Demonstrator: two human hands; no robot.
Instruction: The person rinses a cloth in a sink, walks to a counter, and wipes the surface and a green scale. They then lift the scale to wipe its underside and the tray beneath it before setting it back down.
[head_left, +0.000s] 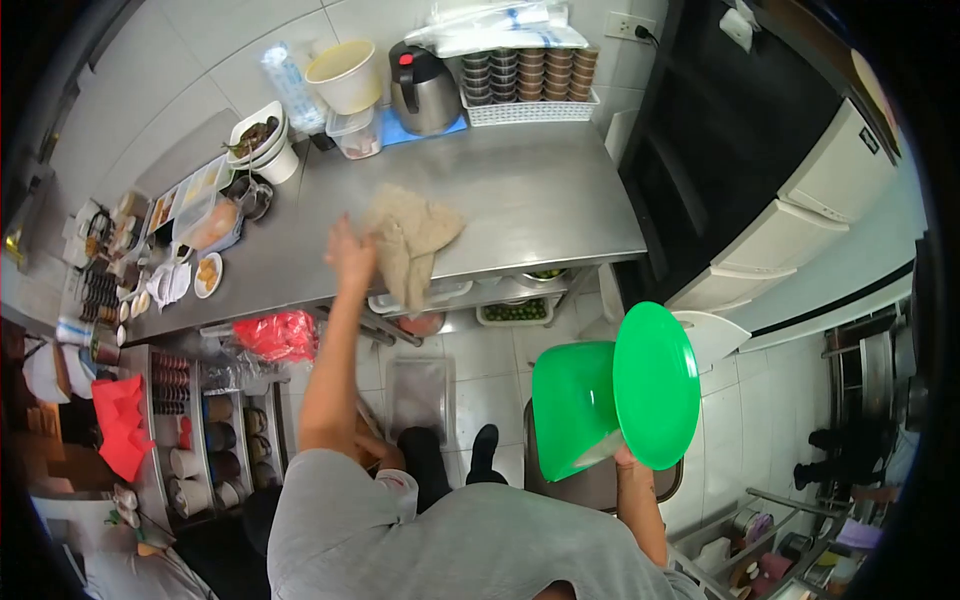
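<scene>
A green kitchen scale (pixel 574 405) with a round green plate (pixel 655 385) is held tilted on its side by my right hand (pixel 625 457), out in front of the counter. The scale hides most of those fingers. Over the steel counter (pixel 540 190), my left hand (pixel 350 255) reaches out with its fingers apart, slightly blurred. Just right of it is a crumpled beige cloth (pixel 408 232), one end hanging down past the counter's front edge.
Along the wall stand a steel thermos jug (pixel 424 92), a cream bucket (pixel 343 80) and a white basket (pixel 530 108) of stacked small cups. Food containers (pixel 212 222) line the counter's left. A clear bin (pixel 418 398) is on the floor, and a dark fridge (pixel 740 110) stands right.
</scene>
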